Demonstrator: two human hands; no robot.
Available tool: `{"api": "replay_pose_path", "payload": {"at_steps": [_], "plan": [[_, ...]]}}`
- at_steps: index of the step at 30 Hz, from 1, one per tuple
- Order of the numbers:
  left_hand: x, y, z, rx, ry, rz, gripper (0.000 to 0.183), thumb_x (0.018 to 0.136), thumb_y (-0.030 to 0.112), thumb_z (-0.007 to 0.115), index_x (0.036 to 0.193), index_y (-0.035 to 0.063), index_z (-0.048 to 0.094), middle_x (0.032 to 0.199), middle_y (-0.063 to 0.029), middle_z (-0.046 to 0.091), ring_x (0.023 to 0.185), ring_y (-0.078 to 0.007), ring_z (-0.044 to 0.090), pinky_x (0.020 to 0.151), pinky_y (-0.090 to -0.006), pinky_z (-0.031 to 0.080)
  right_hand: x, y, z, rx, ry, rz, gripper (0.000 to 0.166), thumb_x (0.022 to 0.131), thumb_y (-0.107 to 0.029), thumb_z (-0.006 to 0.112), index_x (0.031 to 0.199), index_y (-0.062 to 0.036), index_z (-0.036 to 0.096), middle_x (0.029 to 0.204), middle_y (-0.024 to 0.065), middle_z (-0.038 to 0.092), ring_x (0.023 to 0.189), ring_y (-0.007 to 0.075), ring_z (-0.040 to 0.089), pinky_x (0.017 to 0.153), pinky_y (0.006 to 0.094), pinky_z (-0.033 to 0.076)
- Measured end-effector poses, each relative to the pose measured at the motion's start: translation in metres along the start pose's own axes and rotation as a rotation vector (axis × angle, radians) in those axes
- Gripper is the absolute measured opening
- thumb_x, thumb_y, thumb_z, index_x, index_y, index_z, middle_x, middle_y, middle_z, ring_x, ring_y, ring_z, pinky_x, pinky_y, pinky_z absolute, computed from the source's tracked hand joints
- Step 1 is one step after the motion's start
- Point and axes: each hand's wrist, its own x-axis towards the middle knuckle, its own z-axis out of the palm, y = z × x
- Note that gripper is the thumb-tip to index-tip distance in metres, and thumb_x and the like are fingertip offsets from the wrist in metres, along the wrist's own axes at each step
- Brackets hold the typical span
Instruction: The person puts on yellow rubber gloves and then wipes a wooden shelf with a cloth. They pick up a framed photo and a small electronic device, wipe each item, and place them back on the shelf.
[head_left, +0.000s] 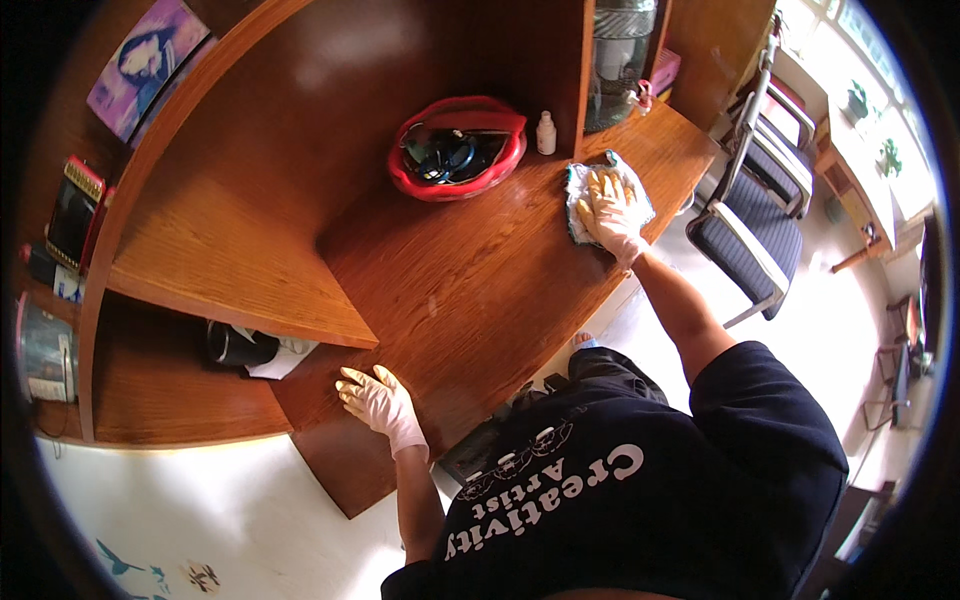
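My right hand (611, 214), in a pale rubber glove, lies with its fingers spread on a white cloth (581, 214) with blue-green edging. It holds the cloth against the top of a brown wooden desk (442, 300), close to the front edge. My left hand (379, 405), gloved the same way, is at the desk's left end with its fingers slightly apart and nothing in it. Whether its fingertips touch the wood, I cannot tell. Beyond the cloth stand a small white bottle (546, 135) and a red-rimmed basket (405, 184) with dark items inside.
A wooden shelf (225, 262) rises over the desk's left part, with a black cup (236, 343) and white paper (281, 360) beneath. At the back right stands a large clear container (611, 82) with a tap (641, 97). Office chairs (750, 217) are to the right.
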Motion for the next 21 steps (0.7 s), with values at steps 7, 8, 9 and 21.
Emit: {"api": "replay_pose_path", "payload": {"at_steps": [7, 8, 9, 21], "plan": [[-0.032, 0.056, -0.027, -0.252, 0.041, 0.389, 0.073, 0.097, 0.036, 0.05, 0.151, -0.0025, 0.019, 0.149, -0.0369, 0.027, 0.139, -0.0502, 0.029, 0.116, -0.0546, 0.024, -0.023, -0.027, -0.015, 0.132, -0.147, -0.036, 0.078, 0.085, -0.051, 0.058, 0.147, -0.0083, 0.038, 0.153, 0.0234, 0.033, 0.146, 0.0446, 0.02, 0.118, 0.0593, 0.009], [-0.038, 0.079, -0.042, -0.29, -0.012, 0.461, 0.073, 0.097, 0.035, 0.051, 0.151, -0.002, 0.019, 0.149, -0.0371, 0.027, 0.138, -0.0507, 0.029, 0.115, -0.055, 0.024, -0.028, -0.036, -0.026, 0.178, -0.166, -0.074, 0.078, 0.083, -0.049, 0.059, 0.147, -0.0087, 0.039, 0.152, 0.0228, 0.033, 0.145, 0.0438, 0.022, 0.118, 0.0591, 0.01], [-0.045, 0.106, -0.057, -0.329, -0.064, 0.531, 0.073, 0.097, 0.035, 0.051, 0.151, -0.0015, 0.019, 0.149, -0.0373, 0.027, 0.138, -0.0512, 0.029, 0.115, -0.0555, 0.024, -0.032, -0.044, -0.038, 0.223, -0.183, -0.114, 0.078, 0.082, -0.048, 0.061, 0.146, -0.0092, 0.04, 0.152, 0.0222, 0.034, 0.145, 0.043, 0.024, 0.118, 0.0589, 0.01], [-0.084, 0.33, -0.026, -0.238, 0.078, 0.833, 0.07, 0.097, 0.045, 0.049, 0.152, 0.0087, 0.027, 0.149, -0.0315, 0.035, 0.134, -0.0507, 0.037, 0.114, -0.0555, 0.026, -0.01, 0.03, -0.021, 0.546, -0.129, -0.439, 0.046, 0.095, -0.041, 0.052, 0.131, -0.0127, 0.059, 0.135, 0.0107, 0.057, 0.131, 0.0273, 0.048, 0.112, 0.04, 0.034]]}}
